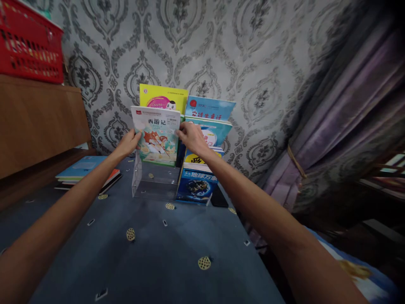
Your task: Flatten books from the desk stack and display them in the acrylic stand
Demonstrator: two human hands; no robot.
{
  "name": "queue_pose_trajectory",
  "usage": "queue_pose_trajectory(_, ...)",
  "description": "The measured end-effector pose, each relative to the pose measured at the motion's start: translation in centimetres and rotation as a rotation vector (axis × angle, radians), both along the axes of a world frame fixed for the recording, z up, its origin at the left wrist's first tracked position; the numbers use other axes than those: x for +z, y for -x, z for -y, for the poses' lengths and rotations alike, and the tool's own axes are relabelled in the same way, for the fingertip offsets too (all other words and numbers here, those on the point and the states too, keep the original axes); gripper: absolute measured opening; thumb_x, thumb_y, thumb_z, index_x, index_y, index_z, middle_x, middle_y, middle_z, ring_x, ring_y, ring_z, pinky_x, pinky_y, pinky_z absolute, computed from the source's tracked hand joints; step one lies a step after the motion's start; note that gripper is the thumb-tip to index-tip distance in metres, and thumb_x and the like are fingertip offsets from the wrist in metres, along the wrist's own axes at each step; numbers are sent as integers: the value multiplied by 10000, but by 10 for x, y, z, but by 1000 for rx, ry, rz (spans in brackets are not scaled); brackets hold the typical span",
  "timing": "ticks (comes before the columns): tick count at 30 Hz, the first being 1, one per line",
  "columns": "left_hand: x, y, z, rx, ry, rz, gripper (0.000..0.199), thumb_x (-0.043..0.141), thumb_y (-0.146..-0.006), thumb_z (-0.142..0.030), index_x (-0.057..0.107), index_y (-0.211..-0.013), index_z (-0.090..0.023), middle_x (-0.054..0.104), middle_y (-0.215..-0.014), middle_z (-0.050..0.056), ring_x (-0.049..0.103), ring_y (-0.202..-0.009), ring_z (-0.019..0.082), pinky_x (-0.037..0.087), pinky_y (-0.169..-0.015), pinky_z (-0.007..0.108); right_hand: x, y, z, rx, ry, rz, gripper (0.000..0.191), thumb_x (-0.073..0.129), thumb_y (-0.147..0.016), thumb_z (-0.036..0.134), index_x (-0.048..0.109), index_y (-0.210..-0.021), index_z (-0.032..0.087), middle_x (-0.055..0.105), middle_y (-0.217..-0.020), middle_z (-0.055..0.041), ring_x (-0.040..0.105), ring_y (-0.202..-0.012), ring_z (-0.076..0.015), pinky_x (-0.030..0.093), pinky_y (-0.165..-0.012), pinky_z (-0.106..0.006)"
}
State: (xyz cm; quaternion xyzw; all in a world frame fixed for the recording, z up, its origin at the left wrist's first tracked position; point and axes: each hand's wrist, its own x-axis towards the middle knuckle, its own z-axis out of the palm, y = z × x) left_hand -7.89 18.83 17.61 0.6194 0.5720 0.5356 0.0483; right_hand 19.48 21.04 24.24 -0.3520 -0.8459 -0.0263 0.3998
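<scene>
A picture-covered book (157,145) with a pale cover stands upright in the left column of a clear tiered book rack (155,191). My left hand (129,142) grips its left edge, thumb at the front. On its right edge my right hand (192,137) is closed, fingertips at the cover's side. Behind this book rises a yellow book (163,96). The right column holds a light blue book (210,108), a teal book (218,128), a yellow-and-blue book (193,157) and, in front, a dark blue book with a globe (196,188).
Several stacked books (80,168) lie on the table at left, beside a wooden cabinet (41,122) bearing a red basket (31,46). A black flat object (219,198) lies right of the rack. Patterned wallpaper (268,84) stands behind; a purple curtain (332,114) hangs at right.
</scene>
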Motion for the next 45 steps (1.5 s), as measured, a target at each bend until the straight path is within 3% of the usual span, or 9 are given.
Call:
queue_pose_trajectory(3,0,-4,5,92,74,-121,360,379,-1007,-379,574,-1213,-156,700,-1105,90,689,-955,226,562,-854,354,6,1,9,-53,-1,-23,145,535,-929,217,663,-987,184,707,-792,-51,648,-770,-218,472,-780,-350)
queue_pose_trajectory(7,1,-10,11,165,68,-187,306,397,-994,-391,581,-1095,-168,706,-990,92,680,-939,260,538,-867,386,10,2,18,-123,9,0,239,517,-939,232,643,-1127,155,731,-846,-78,657,-801,-230,458,-782,-341)
queue_pose_trajectory(10,2,-15,16,225,59,-256,263,408,-979,-378,568,-1013,-173,700,-971,123,677,-972,300,518,-893,418,11,3,26,-175,-4,-1,423,491,-945,226,532,-1356,135,747,-902,-95,670,-833,-250,461,-769,-337)
queue_pose_trajectory(14,3,-22,20,283,50,-334,244,401,-979,-362,556,-1008,-175,694,-1032,155,673,-1033,316,502,-919,416,12,4,35,-229,-48,80,594,426,-972,192,352,-1562,196,754,-1026,-102,690,-914,-271,479,-810,-357)
queue_pose_trajectory(18,2,-27,21,315,67,-386,251,386,-986,-354,559,-1011,-175,688,-1058,168,671,-1058,324,501,-919,417,13,5,44,-345,-52,228,584,397,-999,196,357,-1581,232,735,-1148,-144,699,-958,-301,502,-827,-395)
queue_pose_trajectory(21,2,-28,22,324,77,-412,259,369,-990,-354,558,-1015,-179,685,-1069,169,670,-1056,329,502,-906,421,11,5,48,-405,-56,317,580,381,-1017,205,335,-1595,217,747,-1106,-165,713,-943,-310,510,-816,-408)
queue_pose_trajectory(30,3,-25,16,326,71,-412,246,372,-981,-354,562,-962,-200,667,-1034,143,645,-1057,309,501,-925,413,11,5,48,-400,-45,380,728,364,-1013,174,13,-1650,132,751,-1107,-181,710,-959,-300,510,-818,-393)
queue_pose_trajectory(41,0,-18,6,220,46,-261,200,476,-898,-350,580,-945,-186,655,-1062,151,616,-1114,318,477,-1006,449,-1,7,46,-303,-53,325,751,365,-999,161,-8,-1650,162,723,-1200,-177,712,-971,-287,514,-821,-379)
queue_pose_trajectory(45,2,-12,1,144,33,-165,237,518,-839,-351,599,-987,-183,689,-1055,120,624,-1104,314,494,-1014,477,-9,5,57,-271,-49,329,669,349,-1006,178,145,-1642,225,635,-1369,-165,704,-991,-278,526,-801,-376)
